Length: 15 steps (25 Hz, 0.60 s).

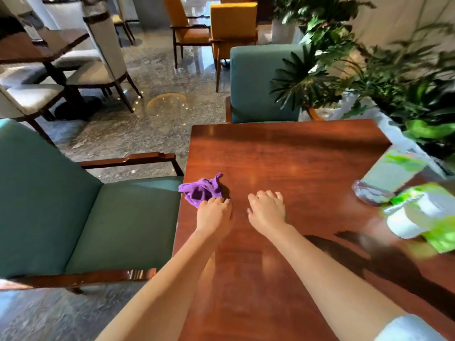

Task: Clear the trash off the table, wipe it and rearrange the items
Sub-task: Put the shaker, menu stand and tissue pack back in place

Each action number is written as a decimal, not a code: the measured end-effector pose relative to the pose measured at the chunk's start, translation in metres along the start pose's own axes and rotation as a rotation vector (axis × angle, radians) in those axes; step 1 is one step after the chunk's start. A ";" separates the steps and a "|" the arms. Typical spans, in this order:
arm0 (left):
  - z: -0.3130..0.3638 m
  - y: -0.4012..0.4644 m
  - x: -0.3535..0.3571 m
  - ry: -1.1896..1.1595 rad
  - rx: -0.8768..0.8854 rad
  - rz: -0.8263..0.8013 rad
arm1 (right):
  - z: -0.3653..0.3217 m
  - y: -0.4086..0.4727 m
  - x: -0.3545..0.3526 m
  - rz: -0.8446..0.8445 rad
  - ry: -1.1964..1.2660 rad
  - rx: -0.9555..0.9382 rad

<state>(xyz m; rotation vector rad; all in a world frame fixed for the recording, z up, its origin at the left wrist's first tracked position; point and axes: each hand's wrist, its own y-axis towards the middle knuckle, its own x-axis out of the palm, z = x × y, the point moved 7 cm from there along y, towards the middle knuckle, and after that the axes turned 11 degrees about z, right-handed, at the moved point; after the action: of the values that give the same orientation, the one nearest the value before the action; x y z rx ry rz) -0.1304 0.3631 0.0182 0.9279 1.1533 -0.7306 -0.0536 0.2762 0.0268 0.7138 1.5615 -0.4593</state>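
A crumpled purple cloth (202,189) lies at the left edge of the reddish wooden table (290,153). My left hand (213,212) rests palm down with its fingertips on the cloth's near edge. To its right, my right hand (267,209) lies palm down on bare wood with fingers curled, holding nothing. At the table's right edge stand blurred items: a green and white tissue pack (423,215), a clear glass object (371,193) and a pale upright card or holder (391,171).
A teal armchair (81,205) stands close on the left of the table, another teal chair (256,82) at the far side. Leafy plants (394,77) crowd the right edge. Orange chairs and another dining set stand further off on the glossy stone floor.
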 end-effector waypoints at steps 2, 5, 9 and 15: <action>0.034 -0.012 -0.013 -0.037 0.041 0.052 | 0.021 -0.021 -0.019 0.053 -0.012 0.046; 0.084 -0.030 -0.018 -0.064 0.091 0.114 | 0.063 -0.056 -0.034 0.076 -0.039 0.102; 0.144 -0.038 -0.006 -0.058 0.067 0.114 | 0.125 -0.093 -0.048 0.087 -0.057 0.122; 0.231 -0.043 0.017 -0.089 -0.085 0.152 | 0.232 -0.123 -0.063 0.105 -0.034 0.083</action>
<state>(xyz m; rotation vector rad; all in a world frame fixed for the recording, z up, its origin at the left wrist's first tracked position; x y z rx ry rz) -0.0642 0.1365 0.0226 0.8924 1.0159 -0.5895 0.0337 0.0216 0.0450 0.8431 1.4728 -0.4575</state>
